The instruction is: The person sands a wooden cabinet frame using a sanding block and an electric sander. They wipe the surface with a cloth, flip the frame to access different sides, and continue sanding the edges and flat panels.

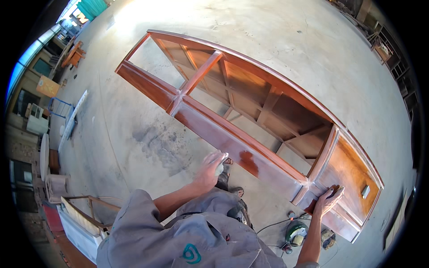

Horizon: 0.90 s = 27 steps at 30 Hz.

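Observation:
A long reddish-brown wooden cabinet frame (268, 96) stands on the concrete floor, its open compartments facing up. My left hand (209, 169) is closed around a small pale pad or cloth (220, 161) and presses it against the frame's glossy near rail (214, 129), next to a darker patch (248, 161). My right hand (328, 201) lies flat, fingers apart, on the frame's right end near a corner joint.
A green power tool (296, 233) with a cable lies on the floor below the frame's right end, beside a smaller dark tool (328, 239). Wooden pieces and a pale bench (80, 223) stand at lower left. A dark stain (156, 143) marks the concrete.

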### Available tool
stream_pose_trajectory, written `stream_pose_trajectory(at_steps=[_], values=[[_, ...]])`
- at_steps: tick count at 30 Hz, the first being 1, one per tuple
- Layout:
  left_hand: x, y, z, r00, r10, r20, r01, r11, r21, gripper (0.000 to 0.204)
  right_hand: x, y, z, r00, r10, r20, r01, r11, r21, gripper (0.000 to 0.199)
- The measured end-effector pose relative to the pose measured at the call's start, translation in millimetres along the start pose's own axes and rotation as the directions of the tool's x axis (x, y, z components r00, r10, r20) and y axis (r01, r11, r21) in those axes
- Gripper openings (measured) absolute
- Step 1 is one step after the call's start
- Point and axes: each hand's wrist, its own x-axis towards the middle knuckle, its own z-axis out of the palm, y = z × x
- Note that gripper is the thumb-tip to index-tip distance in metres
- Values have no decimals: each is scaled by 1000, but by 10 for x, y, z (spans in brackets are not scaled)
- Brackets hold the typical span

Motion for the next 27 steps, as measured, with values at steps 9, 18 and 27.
stream_pose_trajectory(at_steps=[9,18,27], values=[[533,-882,-978,928,-94,-360,131,988,80,66,-213,-1981,229,888,-395,234,339,907,249,69],[875,-2002,-1658,939,-95,-330,130,988,88,57,-405,-4234,1457,771,-590,239,513,798,316,71],[1082,-2353,-1700,976,-34,-213,22,998,-57,60,-346,-4300,1743,878,-390,278,354,919,171,67]])
